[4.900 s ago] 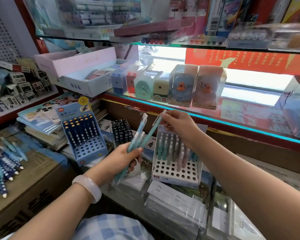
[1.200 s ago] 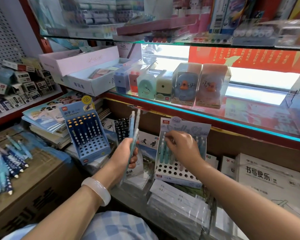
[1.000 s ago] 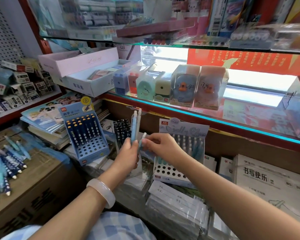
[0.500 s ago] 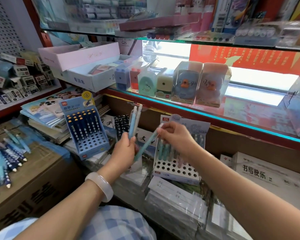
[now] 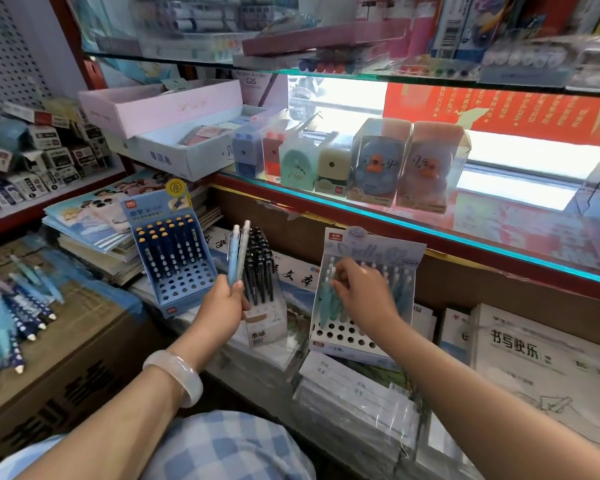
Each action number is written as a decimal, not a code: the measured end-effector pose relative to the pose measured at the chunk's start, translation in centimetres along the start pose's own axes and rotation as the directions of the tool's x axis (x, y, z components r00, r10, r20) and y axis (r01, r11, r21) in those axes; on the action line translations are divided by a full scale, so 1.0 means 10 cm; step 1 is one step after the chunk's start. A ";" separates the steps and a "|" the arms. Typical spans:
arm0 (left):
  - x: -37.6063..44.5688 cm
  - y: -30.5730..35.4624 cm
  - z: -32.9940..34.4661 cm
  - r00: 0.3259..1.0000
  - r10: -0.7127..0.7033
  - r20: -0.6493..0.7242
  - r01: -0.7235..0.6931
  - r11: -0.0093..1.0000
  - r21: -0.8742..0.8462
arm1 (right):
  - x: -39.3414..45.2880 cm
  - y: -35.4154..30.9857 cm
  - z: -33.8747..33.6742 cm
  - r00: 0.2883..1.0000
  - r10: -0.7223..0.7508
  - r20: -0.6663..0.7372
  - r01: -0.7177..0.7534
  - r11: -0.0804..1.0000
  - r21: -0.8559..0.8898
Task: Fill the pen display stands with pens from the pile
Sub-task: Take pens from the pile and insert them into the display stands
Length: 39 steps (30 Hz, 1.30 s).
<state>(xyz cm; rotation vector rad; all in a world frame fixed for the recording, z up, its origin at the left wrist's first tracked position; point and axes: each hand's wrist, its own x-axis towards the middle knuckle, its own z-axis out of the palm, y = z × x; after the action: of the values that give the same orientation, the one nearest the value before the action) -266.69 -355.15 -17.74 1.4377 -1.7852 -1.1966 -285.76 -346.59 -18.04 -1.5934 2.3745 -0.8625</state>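
Observation:
My left hand (image 5: 222,306) grips two pale blue pens (image 5: 238,252), held upright in front of a box of black pens (image 5: 260,268). My right hand (image 5: 364,292) pinches a teal pen (image 5: 324,299) and sets it into the left side of the white pen display stand (image 5: 343,341), which holds several pastel pens and has open holes in its front rows. A blue pen display stand (image 5: 174,258) at the left carries several dark blue pens in its back rows. The pile of loose blue pens (image 5: 11,313) lies on a cardboard box (image 5: 66,358) at the far left.
A glass shelf (image 5: 430,220) with boxed sharpeners hangs just above the stands. Stacked notebooks (image 5: 94,237) sit behind the blue stand. Wrapped booklets (image 5: 361,403) and a white box (image 5: 541,362) lie below and to the right of the white stand.
My right hand drew a teal pen from the bundle in my left hand and carried it right, down into the white stand. My left hand now holds two pens.

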 end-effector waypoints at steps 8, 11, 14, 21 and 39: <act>-0.03 -0.02 0.06 1.000 -0.005 0.027 0.006 0.999 -0.039 | -0.02 -0.03 0.05 1.000 -0.029 0.012 0.030 0.991 -0.130; -0.06 0.01 0.06 0.999 0.000 0.039 0.002 0.998 -0.062 | -0.05 -0.01 0.16 0.999 0.017 0.049 -0.009 0.986 -0.165; -0.08 0.04 0.05 0.998 0.005 0.060 -0.001 0.998 -0.070 | -0.07 0.00 0.26 0.993 0.108 0.052 -0.098 0.982 -0.161; -0.18 0.11 0.03 0.983 0.043 0.178 -0.013 0.986 -0.166 | -0.06 -0.05 0.25 0.987 0.140 0.077 -0.129 0.983 -0.131; -0.31 0.38 0.18 0.870 0.131 0.475 -0.050 0.982 -0.180 | -0.05 -0.24 -0.41 0.974 0.139 0.178 -0.225 0.626 0.747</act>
<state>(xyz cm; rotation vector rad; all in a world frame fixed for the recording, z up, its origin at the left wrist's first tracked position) -269.09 -351.53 -14.86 0.9992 -1.9893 -1.7226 -285.38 -345.21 -13.45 -0.9804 1.6531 -1.4345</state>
